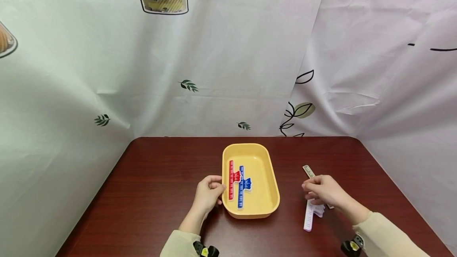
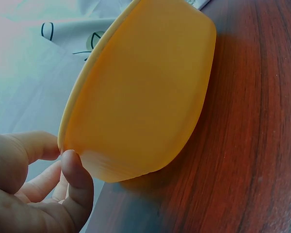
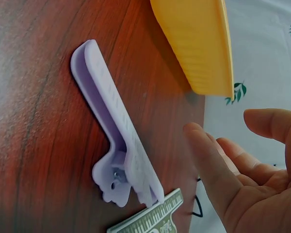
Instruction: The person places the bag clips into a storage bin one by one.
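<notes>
My left hand [image 1: 206, 196] pinches the left rim of a yellow plastic tray [image 1: 263, 181] between thumb and finger, as the left wrist view shows. Inside the tray lie a red piano-keyboard clip [image 1: 231, 181] and a blue clip [image 1: 240, 193] of the same shape, side by side. Over the table's right side hovers my right hand [image 1: 326, 190], thumb and fingers apart with nothing between them. Below it is a light purple clip [image 3: 114, 107], lying on its edge with its spring visible. The purple clip's end overlaps a grey-green keyboard clip [image 3: 157, 211], partly hidden by the hand in the head view.
The dark red wooden table [image 1: 171, 169] has a white curtain [image 1: 228, 58] with leaf prints behind and along its sides. A black strap device [image 1: 352, 245] sits on the right wrist, another [image 1: 206, 250] on the left.
</notes>
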`<state>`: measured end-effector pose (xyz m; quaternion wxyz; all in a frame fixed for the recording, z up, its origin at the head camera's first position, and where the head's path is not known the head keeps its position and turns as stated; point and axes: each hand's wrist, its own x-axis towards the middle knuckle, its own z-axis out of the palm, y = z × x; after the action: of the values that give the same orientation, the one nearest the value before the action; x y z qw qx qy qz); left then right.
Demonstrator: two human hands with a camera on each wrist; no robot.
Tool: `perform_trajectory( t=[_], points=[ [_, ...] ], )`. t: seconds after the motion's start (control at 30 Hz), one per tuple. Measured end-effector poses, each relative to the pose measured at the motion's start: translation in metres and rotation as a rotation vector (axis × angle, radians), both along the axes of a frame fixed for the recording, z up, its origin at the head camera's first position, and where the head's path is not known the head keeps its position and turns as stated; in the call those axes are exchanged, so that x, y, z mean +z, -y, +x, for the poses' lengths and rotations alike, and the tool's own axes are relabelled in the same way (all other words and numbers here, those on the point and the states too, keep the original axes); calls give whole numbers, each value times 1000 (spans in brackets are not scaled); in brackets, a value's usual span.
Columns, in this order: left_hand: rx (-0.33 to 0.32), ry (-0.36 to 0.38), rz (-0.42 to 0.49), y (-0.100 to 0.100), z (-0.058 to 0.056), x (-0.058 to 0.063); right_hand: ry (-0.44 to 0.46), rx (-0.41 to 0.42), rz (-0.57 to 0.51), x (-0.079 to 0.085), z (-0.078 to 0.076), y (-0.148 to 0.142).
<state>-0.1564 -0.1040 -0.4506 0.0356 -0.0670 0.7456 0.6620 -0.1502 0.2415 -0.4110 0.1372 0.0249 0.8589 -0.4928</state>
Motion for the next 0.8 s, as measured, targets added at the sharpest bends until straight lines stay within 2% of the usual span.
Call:
perform_trajectory(
  t=[0.3, 0.8],
  points=[
    [-8, 9, 0, 0, -1, -2, 3, -40, -3, -6, 2, -12],
    [-7, 7, 7, 0, 0, -1, -31, -95, 119, -12, 9, -33]
  ],
)
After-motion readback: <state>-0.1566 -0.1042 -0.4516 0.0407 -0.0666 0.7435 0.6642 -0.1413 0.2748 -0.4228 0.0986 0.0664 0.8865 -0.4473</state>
